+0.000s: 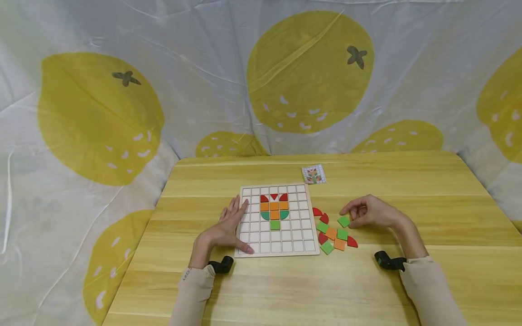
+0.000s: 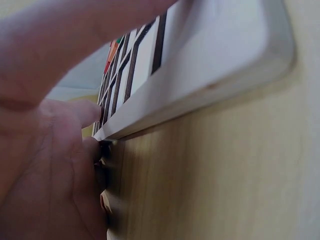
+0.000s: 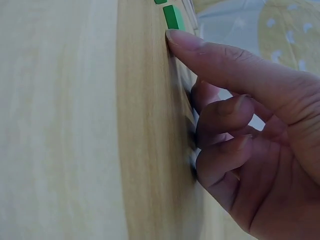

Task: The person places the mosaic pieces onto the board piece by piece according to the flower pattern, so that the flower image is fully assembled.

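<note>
A square wooden grid board (image 1: 263, 255) lies on the table. On it, red, orange, green and teal tiles form a tulip-like shape (image 1: 274, 206), with one green square (image 1: 275, 225) as its lowest tile. My left hand (image 1: 222, 231) rests spread along the board's left side; in the left wrist view the thumb (image 2: 85, 37) lies over its surface. To the right of the board, my right hand (image 1: 377, 212) has thumb and index finger at opposite sides of a light green square tile (image 1: 344, 221), pinching it at table level. The right wrist view shows the thumb tip against that green tile (image 3: 173, 18).
Loose tiles lie between the board and my right hand: green squares (image 1: 327, 247), orange squares (image 1: 339, 244) and red quarter-circles (image 1: 352, 242). A small pattern card (image 1: 314, 174) with a tulip picture lies behind the board. A lemon-print cloth (image 1: 220, 90) hangs behind the table.
</note>
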`<state>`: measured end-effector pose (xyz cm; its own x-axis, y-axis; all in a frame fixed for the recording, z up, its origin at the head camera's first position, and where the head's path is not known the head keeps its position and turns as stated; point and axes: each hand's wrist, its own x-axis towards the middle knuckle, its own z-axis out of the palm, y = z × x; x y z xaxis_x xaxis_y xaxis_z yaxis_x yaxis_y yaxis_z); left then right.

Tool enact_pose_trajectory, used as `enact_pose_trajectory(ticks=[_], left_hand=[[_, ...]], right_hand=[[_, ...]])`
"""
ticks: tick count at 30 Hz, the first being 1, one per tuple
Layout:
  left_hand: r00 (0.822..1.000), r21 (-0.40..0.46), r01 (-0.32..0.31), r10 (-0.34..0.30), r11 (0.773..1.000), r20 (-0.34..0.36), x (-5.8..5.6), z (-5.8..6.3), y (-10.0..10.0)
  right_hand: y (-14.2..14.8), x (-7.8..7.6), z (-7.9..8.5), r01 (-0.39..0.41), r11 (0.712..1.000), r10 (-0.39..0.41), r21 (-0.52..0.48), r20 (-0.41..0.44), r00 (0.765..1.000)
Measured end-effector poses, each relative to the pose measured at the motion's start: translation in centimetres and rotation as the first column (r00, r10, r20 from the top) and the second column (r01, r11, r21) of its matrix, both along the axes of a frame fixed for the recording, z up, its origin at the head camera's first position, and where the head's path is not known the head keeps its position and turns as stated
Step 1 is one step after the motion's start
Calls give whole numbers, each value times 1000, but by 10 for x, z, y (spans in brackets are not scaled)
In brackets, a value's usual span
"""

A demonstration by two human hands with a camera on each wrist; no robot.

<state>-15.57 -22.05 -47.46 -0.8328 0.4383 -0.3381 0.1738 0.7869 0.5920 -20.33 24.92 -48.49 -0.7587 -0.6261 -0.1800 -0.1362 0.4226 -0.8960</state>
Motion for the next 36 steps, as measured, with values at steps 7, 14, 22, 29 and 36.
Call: enact_pose_trajectory(ticks=[7, 14, 22, 29, 36], left_hand=[[1000, -6, -2, 1, 1000, -6, 0, 0, 1], [1000, 7, -4, 4, 1000, -11, 0, -1, 0], [1000, 9, -4, 5, 1000, -9, 0, -1, 0], [1000, -2, -11, 11, 1000, -7, 0, 1, -1], [1000, -1, -1, 1, 1000, -9, 0, 1, 0]], right_hand=[[-1, -1, 0, 25, 999, -25, 34, 8, 1000], [-9, 0, 4, 106, 990, -101, 94, -51, 994], [-16, -1, 7, 260, 961, -253, 95, -80, 964], [-41, 1, 7, 244, 968, -235, 59, -125, 964], [-101, 16, 13, 270, 963, -269, 7, -85, 959]])
